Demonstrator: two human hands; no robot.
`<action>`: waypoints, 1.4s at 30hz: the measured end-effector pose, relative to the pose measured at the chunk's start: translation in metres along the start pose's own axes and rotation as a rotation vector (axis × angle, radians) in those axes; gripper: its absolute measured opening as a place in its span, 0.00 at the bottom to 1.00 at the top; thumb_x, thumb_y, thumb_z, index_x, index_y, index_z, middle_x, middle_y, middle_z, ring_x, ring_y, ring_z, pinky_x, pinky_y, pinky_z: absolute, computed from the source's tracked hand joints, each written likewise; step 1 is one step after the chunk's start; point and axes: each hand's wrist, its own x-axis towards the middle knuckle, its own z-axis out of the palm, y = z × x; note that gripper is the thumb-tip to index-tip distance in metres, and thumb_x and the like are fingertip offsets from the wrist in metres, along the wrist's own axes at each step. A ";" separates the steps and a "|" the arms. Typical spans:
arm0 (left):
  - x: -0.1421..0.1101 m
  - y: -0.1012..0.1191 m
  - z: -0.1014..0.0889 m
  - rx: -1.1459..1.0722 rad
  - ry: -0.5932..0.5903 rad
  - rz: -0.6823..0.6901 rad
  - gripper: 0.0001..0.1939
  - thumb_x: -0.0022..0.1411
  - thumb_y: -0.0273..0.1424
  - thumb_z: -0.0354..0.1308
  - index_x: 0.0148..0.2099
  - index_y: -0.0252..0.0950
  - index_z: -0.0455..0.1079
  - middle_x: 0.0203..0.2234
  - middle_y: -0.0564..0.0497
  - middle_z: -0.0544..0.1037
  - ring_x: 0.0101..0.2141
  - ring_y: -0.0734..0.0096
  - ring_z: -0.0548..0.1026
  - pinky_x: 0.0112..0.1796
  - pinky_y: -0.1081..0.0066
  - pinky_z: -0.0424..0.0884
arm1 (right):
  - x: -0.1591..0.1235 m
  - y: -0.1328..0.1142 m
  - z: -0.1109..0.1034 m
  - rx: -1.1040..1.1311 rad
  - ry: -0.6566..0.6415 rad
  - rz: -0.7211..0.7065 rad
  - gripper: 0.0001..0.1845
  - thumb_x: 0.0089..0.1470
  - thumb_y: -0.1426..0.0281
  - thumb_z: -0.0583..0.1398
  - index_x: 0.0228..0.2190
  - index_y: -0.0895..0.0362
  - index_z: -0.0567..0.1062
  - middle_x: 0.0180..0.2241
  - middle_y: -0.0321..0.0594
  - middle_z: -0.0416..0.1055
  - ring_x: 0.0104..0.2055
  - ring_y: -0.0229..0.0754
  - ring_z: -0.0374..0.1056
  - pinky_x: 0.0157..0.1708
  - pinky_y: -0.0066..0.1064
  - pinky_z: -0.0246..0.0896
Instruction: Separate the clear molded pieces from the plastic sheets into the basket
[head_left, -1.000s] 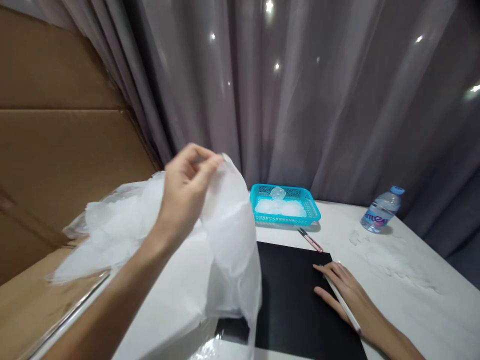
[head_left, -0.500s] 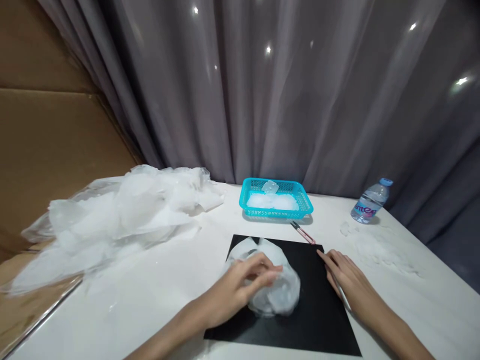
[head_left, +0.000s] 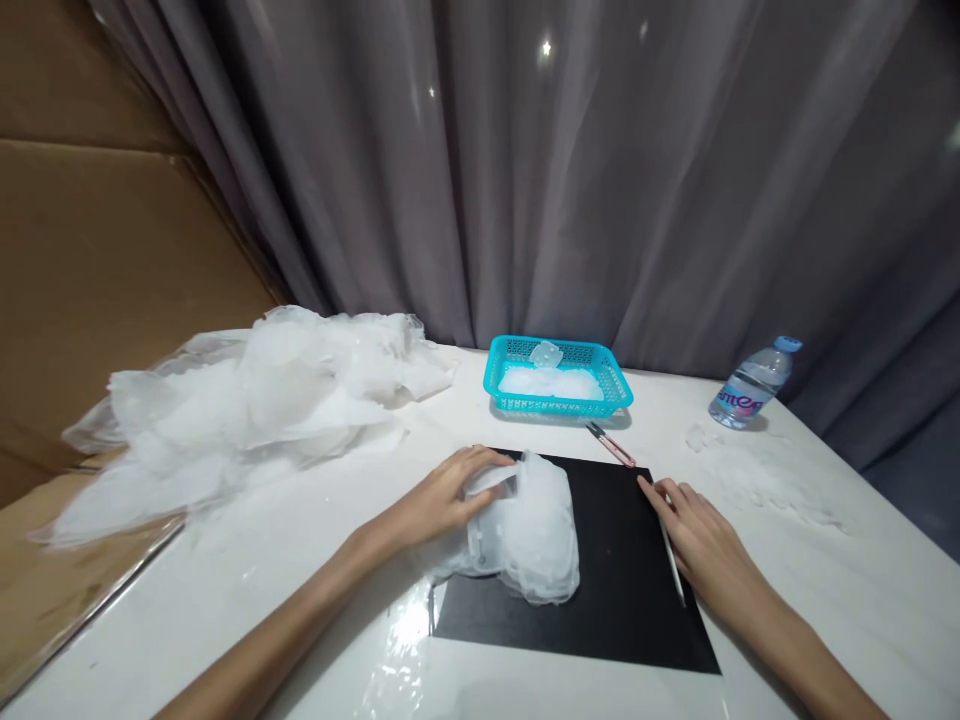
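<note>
On a black mat (head_left: 615,570) lies a bundle of thin white translucent material (head_left: 544,530), layered and crumpled. My left hand (head_left: 457,495) is at its left side, thumb and fingers closed around a raised fold; the fingertips are partly hidden. At the mat's right edge rests my right hand (head_left: 694,525), palm down, index finger stretched toward the far right corner. A slim white stick (head_left: 673,565) runs beneath that hand along the mat edge, seemingly held under the curled fingers. Small pink-handled thread snips (head_left: 611,445) lie just beyond the mat.
A turquoise basket (head_left: 555,404) with white pieces inside stands at the back. Left is a large heap of white sheer material (head_left: 285,400) beside cardboard (head_left: 112,270). A water bottle (head_left: 754,385) and white scraps (head_left: 780,485) are at right. A grey curtain (head_left: 525,180) hangs behind.
My left hand has moved left and slightly away from me, from above the bundle to its left side. The bundle is now turned and spread leftward. My right hand stays by the mat edge.
</note>
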 end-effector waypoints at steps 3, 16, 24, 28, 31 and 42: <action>0.000 0.014 0.002 -0.015 0.044 -0.004 0.20 0.77 0.43 0.50 0.60 0.41 0.73 0.57 0.45 0.77 0.57 0.54 0.74 0.60 0.61 0.66 | 0.005 -0.004 -0.009 -0.013 0.021 0.029 0.48 0.52 0.86 0.50 0.71 0.50 0.54 0.44 0.49 0.73 0.41 0.55 0.72 0.40 0.48 0.75; -0.008 0.051 -0.028 -0.397 -0.096 -0.145 0.17 0.74 0.44 0.56 0.54 0.39 0.77 0.49 0.49 0.81 0.50 0.56 0.76 0.50 0.66 0.69 | 0.083 -0.107 -0.065 0.566 0.124 -0.067 0.14 0.72 0.70 0.51 0.50 0.57 0.74 0.42 0.47 0.76 0.43 0.50 0.71 0.45 0.43 0.67; -0.008 0.040 -0.050 -0.596 -0.321 -0.166 0.15 0.64 0.43 0.66 0.36 0.35 0.73 0.32 0.53 0.74 0.35 0.66 0.73 0.36 0.73 0.67 | 0.126 -0.050 -0.095 1.087 0.016 0.339 0.19 0.71 0.54 0.53 0.35 0.55 0.70 0.31 0.36 0.68 0.34 0.41 0.64 0.33 0.30 0.60; -0.007 0.047 -0.041 -0.610 -0.340 -0.167 0.18 0.63 0.46 0.66 0.38 0.36 0.71 0.31 0.53 0.73 0.32 0.68 0.71 0.32 0.73 0.66 | 0.143 -0.049 -0.107 1.162 -0.070 0.254 0.21 0.70 0.52 0.54 0.34 0.55 0.71 0.30 0.35 0.66 0.34 0.40 0.62 0.34 0.29 0.59; -0.008 0.057 -0.033 -0.417 -0.175 -0.182 0.17 0.67 0.48 0.62 0.43 0.38 0.72 0.29 0.53 0.74 0.31 0.68 0.70 0.32 0.72 0.64 | 0.156 -0.053 -0.115 1.131 -0.155 0.156 0.20 0.71 0.54 0.54 0.34 0.55 0.72 0.31 0.34 0.66 0.33 0.39 0.63 0.34 0.28 0.59; -0.011 0.069 -0.008 -0.287 -0.094 -0.110 0.19 0.76 0.45 0.51 0.44 0.39 0.76 0.35 0.53 0.78 0.36 0.65 0.74 0.40 0.69 0.67 | 0.140 -0.059 -0.093 0.817 -0.173 -0.184 0.21 0.71 0.68 0.53 0.63 0.52 0.63 0.57 0.48 0.68 0.59 0.49 0.65 0.59 0.47 0.64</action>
